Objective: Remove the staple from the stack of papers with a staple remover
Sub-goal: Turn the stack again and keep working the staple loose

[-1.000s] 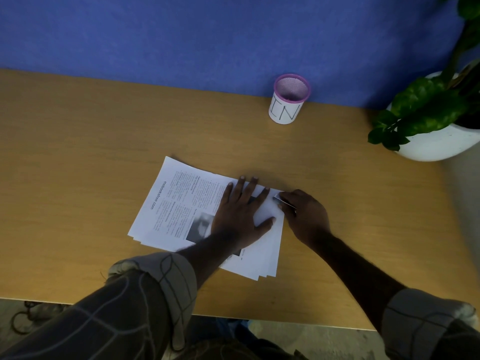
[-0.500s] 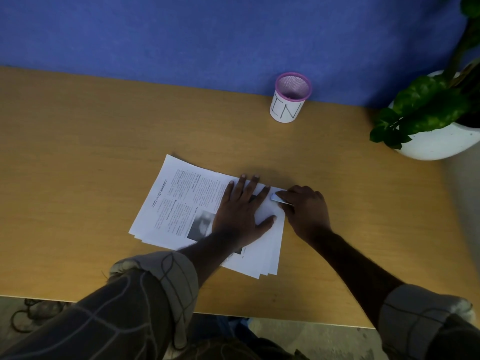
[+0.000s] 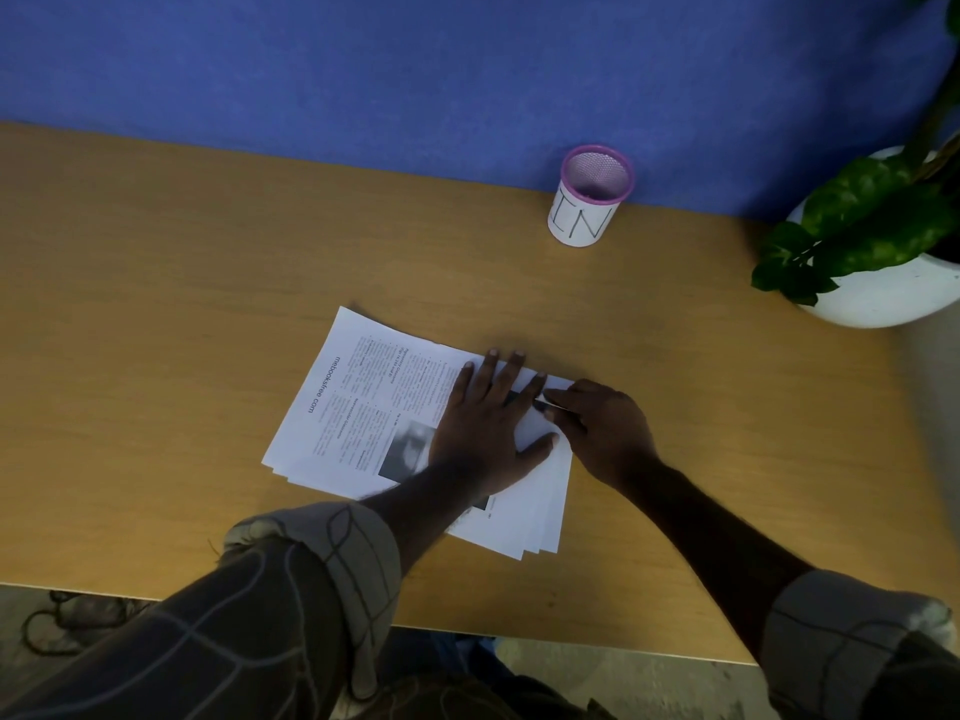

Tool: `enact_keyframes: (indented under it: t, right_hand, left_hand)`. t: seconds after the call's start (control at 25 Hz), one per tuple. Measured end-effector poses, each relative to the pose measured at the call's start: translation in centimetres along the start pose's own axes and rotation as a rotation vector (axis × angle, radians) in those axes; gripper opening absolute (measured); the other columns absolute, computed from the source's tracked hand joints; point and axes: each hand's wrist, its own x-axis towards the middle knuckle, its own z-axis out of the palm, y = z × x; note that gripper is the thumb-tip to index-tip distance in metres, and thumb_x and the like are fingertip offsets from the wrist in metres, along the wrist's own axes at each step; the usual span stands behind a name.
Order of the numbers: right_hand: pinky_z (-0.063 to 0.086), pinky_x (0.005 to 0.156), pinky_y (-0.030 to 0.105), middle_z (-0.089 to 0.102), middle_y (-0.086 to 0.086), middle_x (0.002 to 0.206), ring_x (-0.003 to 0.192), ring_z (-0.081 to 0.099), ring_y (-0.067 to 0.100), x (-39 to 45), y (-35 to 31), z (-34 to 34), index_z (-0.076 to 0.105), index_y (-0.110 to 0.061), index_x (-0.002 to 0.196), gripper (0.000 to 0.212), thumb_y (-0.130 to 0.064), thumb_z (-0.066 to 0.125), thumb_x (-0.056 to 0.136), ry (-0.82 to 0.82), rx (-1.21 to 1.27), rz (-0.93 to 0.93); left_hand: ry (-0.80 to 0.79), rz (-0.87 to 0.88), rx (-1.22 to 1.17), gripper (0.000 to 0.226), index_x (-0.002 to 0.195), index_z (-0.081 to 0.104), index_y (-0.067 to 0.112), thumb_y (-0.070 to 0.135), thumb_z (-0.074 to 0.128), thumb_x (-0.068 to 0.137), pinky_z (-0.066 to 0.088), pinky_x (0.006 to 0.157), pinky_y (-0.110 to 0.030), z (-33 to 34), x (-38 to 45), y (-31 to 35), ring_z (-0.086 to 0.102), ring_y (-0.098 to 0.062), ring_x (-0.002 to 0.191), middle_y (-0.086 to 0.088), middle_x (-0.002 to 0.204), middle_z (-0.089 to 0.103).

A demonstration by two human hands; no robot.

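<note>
Evidently, the left hand lay flat with straight fingers on the papers, presumably pinning them to the desk against the pull. The right hand pinched the remover at the far right corner, likely where the staple sat, though it was too small to see. The top sheet read "mebooksfree.com"; the cup read "IN".

Wooden desk — paper stack, mesh cup, plant pot.

Bare desk seen left & front of papers; cup & plant pot stood at back right.
</note>
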Motion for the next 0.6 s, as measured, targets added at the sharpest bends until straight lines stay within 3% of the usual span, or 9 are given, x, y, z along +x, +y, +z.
enact_keyframes:
  t: [0.28, 0.44, 0.6]
  right_hand:
    - [0.046, 0.069, 0.025, 0.072, 0.002, 0.098, 0.082, 0.064, 0.017, -0.4, 0.4, -0.6, 0.071, -0.019, 0.113, 0.023, -0.024, 0.064, 0.091, -0.033, 0.075, 0.023]
    - [0.044, 0.063, 0.019, 0.069, 0.000, 0.094, 0.076, 0.058, 0.009, -0.9, 1.4, -1.3, 0.069, -0.016, 0.115, 0.025, -0.021, 0.063, 0.091, 0.037, 0.124, 0.148]
    - [0.050, 0.070, 0.024, 0.071, 0.001, 0.098, 0.081, 0.062, 0.012, -0.9, 1.6, -1.8, 0.069, -0.014, 0.113, 0.026, -0.014, 0.068, 0.087, 0.027, 0.079, 0.111]
  left_hand:
    - [-0.014, 0.001, 0.006, 0.075, 0.153, 0.033, 0.030, 0.072, 0.040, 0.091, 0.014, 0.125, -0.053, -0.4, -0.2, 0.1, 0.014, -0.030, 0.155, -0.004, 0.168, 0.021]
    - [-0.022, 0.005, 0.030, 0.076, 0.154, 0.034, 0.029, 0.071, 0.039, 0.091, 0.014, 0.125, -0.053, -0.6, -0.1, 0.1, 0.016, -0.031, 0.155, -0.005, 0.167, 0.022]
    - [-0.031, 0.006, 0.040, 0.077, 0.154, 0.032, 0.029, 0.072, 0.037, 0.091, 0.015, 0.125, -0.053, -0.6, -0.1, 0.2, 0.017, -0.031, 0.154, -0.005, 0.167, 0.022]
